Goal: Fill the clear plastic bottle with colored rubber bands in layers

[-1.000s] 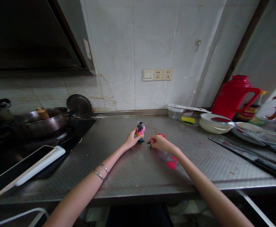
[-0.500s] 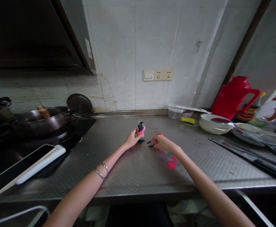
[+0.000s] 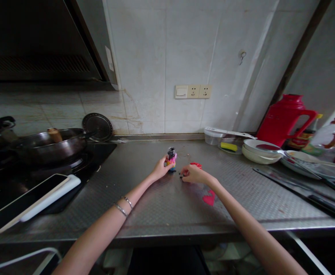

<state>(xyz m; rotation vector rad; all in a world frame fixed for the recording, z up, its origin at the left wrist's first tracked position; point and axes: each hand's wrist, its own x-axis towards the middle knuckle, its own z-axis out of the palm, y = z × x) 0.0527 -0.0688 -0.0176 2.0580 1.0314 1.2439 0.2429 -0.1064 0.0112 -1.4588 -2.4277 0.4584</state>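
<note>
My left hand (image 3: 159,170) grips a small colourful toy figure (image 3: 171,159), pink, yellow and blue with a dark top, standing upright on the steel counter (image 3: 161,206). My right hand (image 3: 194,174) rests on the counter just right of it, fingers curled over small black pieces (image 3: 181,176) at its fingertips. A small red item (image 3: 196,165) lies just behind the right hand. Whether the right hand grips any piece is hidden.
A wok (image 3: 45,144) sits on the stove at left, with a phone (image 3: 26,200) near the front. A red heart mark (image 3: 209,199) shows on the counter. At right stand a red thermos jug (image 3: 285,118), bowls (image 3: 259,150), plates and a knife (image 3: 302,190).
My right hand has drawn slightly left over the black pieces, covering one of them. My left hand keeps its hold on the toy figure.
</note>
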